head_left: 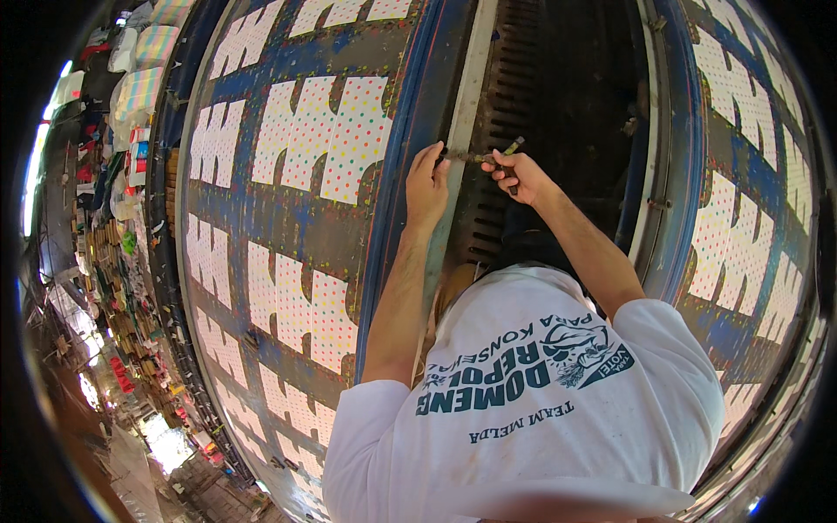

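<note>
The person wears a loose white T-shirt (532, 410) with short sleeves that end above the elbows. Its chest carries dark green block lettering and a small dark green drawing beside it, with a thinner line of lettering nearby. Both forearms are bare, with no watch, bracelet or gloves on the left hand (427, 185) or right hand (520, 177).
</note>
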The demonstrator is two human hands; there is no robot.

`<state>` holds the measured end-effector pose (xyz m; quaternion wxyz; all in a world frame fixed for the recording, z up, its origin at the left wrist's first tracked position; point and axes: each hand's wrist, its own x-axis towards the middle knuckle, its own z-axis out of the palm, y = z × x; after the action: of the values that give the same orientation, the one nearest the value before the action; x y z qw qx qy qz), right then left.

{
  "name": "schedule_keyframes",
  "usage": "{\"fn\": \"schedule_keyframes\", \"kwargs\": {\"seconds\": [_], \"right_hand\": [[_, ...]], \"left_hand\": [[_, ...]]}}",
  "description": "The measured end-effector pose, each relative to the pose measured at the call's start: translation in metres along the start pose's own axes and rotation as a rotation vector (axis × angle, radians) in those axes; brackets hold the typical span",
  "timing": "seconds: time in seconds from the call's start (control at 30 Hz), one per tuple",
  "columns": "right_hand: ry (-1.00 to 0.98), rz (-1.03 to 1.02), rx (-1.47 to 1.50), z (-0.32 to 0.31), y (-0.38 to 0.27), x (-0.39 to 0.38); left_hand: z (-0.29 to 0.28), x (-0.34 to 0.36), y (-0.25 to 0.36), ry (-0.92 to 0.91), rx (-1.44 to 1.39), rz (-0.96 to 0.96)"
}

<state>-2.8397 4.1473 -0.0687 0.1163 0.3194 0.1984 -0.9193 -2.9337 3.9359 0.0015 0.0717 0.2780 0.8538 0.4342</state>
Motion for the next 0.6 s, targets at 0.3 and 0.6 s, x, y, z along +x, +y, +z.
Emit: {"fn": "schedule_keyframes", "kwargs": {"seconds": [0.3, 0.6], "right_hand": [[-0.049, -0.016, -0.058, -0.005, -0.003, 0.016], [0.056, -0.999, -0.935, -0.011, 0.009, 0.043]], "left_hand": [[0.015, 0.01, -0.012, 0.064, -0.016, -0.018], [0.028, 0.01, -0.019, 0.132, 0.068, 0.1]]}}
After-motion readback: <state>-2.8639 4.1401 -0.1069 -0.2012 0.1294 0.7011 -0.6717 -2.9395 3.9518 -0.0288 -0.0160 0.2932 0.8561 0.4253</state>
